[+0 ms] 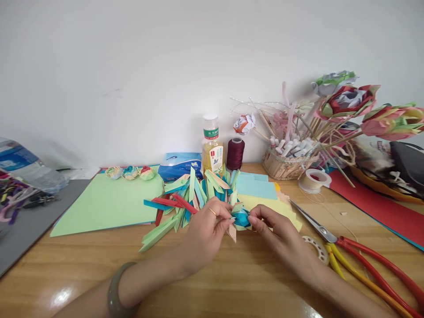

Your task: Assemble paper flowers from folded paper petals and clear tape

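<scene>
Between my two hands is a small folded paper flower (241,218) of blue and pale green strips, with a peach strip sticking out below. My left hand (210,232), with a ring and a bangle, pinches its left side between thumb and fingertips. From the right, my right hand (278,232) pinches the flower's edge with thumb and forefinger. Just behind lies a loose heap of folded paper strips (179,198) in green, blue, red and peach. Part of the flower is hidden by my left fingers.
Green paper sheets (115,203) with three small finished paper flowers (130,172) lie left. A tissue pack (180,165), bottle (212,145) and maroon thread cone (236,153) stand behind. Right are a basket (286,163) with large paper flowers, a thread spool (314,180), scissors (326,234) and yellow-handled pliers (351,265).
</scene>
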`<state>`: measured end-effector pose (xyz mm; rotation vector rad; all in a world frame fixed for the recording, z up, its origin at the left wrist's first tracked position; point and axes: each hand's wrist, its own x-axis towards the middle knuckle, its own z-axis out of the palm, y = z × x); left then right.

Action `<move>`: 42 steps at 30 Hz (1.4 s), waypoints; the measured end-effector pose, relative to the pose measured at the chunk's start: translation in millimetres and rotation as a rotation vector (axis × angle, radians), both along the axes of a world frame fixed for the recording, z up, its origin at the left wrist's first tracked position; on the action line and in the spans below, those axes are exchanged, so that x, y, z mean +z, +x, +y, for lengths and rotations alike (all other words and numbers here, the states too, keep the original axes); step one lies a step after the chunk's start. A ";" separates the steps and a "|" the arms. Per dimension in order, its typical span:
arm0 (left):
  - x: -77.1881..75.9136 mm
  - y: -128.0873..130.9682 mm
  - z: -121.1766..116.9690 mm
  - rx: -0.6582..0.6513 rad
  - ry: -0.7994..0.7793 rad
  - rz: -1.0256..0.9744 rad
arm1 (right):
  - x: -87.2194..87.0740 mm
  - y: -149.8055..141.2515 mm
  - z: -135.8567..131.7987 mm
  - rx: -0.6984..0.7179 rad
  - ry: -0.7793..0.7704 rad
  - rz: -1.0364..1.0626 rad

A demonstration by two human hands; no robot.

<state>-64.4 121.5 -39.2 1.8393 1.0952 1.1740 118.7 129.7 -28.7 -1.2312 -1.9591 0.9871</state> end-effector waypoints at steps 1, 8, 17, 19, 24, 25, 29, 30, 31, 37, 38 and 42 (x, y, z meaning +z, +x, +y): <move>-0.5 -0.2 0.2 0.000 0.001 0.001 | 0.0 -0.1 -0.2 -0.001 -0.001 0.000; -0.9 -2.4 1.2 -0.010 -0.059 -0.043 | 0.3 0.2 0.6 -0.028 -0.003 0.014; 21.8 -0.8 16.4 -0.008 -0.664 -0.704 | -6.4 6.6 2.5 -0.213 0.153 0.210; 22.2 0.7 16.4 -0.041 -0.762 -0.766 | -6.0 6.6 0.4 -0.143 0.180 0.238; 22.6 0.8 13.6 -0.084 -0.857 -0.746 | 2.4 4.2 -2.2 -0.061 -0.054 0.313; 23.3 0.7 13.3 -0.082 -0.860 -0.728 | 4.9 2.9 -2.2 -0.055 -0.113 0.331; 24.4 1.3 13.7 -0.111 -0.847 -0.684 | 11.2 -2.1 -0.9 0.014 -0.230 0.366; 23.7 1.6 13.9 -0.126 -0.838 -0.678 | 11.2 -2.9 -0.3 0.020 -0.242 0.369; 22.6 1.8 14.0 -0.140 -0.830 -0.673 | 10.7 -3.4 0.5 0.016 -0.252 0.373; 17.6 0.8 14.1 -0.157 -0.803 -0.579 | 4.7 -3.8 2.8 -0.047 -0.238 0.330; 17.7 0.2 14.0 -0.157 -0.783 -0.553 | 4.7 -3.7 2.0 -0.057 -0.215 0.306; 19.6 -1.7 13.5 -0.175 -0.663 -0.472 | 6.6 -3.3 -1.8 -0.106 -0.034 0.198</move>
